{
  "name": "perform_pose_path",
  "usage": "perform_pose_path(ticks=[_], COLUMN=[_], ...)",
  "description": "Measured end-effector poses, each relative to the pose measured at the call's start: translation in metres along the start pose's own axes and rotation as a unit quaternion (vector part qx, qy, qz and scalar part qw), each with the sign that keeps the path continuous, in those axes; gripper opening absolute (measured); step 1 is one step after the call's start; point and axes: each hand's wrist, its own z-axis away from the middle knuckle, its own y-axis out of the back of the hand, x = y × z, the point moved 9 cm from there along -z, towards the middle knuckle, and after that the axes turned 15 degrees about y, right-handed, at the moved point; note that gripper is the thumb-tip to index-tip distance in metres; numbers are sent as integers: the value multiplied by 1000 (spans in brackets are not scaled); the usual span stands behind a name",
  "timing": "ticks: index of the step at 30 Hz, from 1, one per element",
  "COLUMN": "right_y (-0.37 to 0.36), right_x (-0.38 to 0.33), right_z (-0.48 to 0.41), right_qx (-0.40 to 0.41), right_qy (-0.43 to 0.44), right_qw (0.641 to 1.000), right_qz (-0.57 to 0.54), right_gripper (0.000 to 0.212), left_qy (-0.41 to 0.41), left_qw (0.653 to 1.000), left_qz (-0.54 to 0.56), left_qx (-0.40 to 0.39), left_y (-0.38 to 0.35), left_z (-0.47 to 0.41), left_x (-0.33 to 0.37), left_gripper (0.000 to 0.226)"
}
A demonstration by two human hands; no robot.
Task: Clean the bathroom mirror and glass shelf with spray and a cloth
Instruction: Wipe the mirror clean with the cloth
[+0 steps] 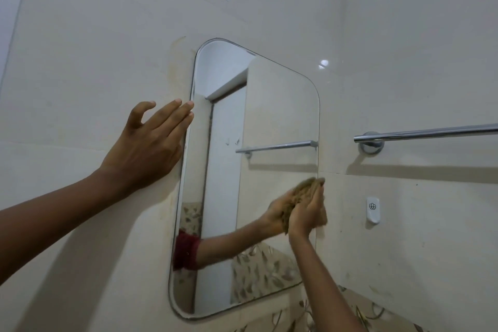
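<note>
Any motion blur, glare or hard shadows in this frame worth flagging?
Head view: the right hand and the crumpled brown cloth it grips are motion-smeared at the right edge of the rounded frameless mirror; the left hand, flat on the cream tiled wall, is sharp; a small glare spot sits on tile right of the mirror; the chrome towel bar casts a soft shadow below.

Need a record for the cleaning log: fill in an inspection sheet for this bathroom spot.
Surface: mirror, wall-mounted with rounded corners; yellowish staining on the wall tiles along its left edge.
Job's things: brown cloth bunched at the mirror's right edge; spray and glass shelf not in view.
Clutter: nothing seen.
Hands: left hand flat on the wall, fingertips at the mirror's left edge; right hand grips the cloth.
Cables: nothing seen.
Surroundings: chrome towel rail and small white hook on the adjoining wall, right.
</note>
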Motion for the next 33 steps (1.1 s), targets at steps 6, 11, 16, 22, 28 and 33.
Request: perform_pose_path(ticks=[6, 11, 16, 22, 28, 33], right_y=[-60, -88, -104, -115, -112, -102], right_x=[-95, -164, -240, -291, -299, -300], right_z=[-141, -182, -134, -52, -10, -5], right_qx=[-35, -30, -75, -180, -220, -209], right_qy=[63, 97, 184, 300, 372, 476], right_qw=[997, 994, 963, 909, 876, 847], right_qz=[-34, -43, -183, -226, -213, -114], right_gripper=[36, 26, 33, 51, 57, 49], left_qy=[-2, -5, -4, 2, 42, 49], left_qw=[1000, 1000, 1000, 1000, 999, 999], left_qz=[-10, -13, -12, -4, 11, 6], left_qx=[-5, -2, -1, 16, 23, 9], left_y=[-2, -3, -2, 2, 5, 1], left_z=[-1, -1, -1, -1, -3, -4], left_x=[-1, 0, 0, -1, -8, -10], left_gripper=[46, 45, 45, 43, 50, 52])
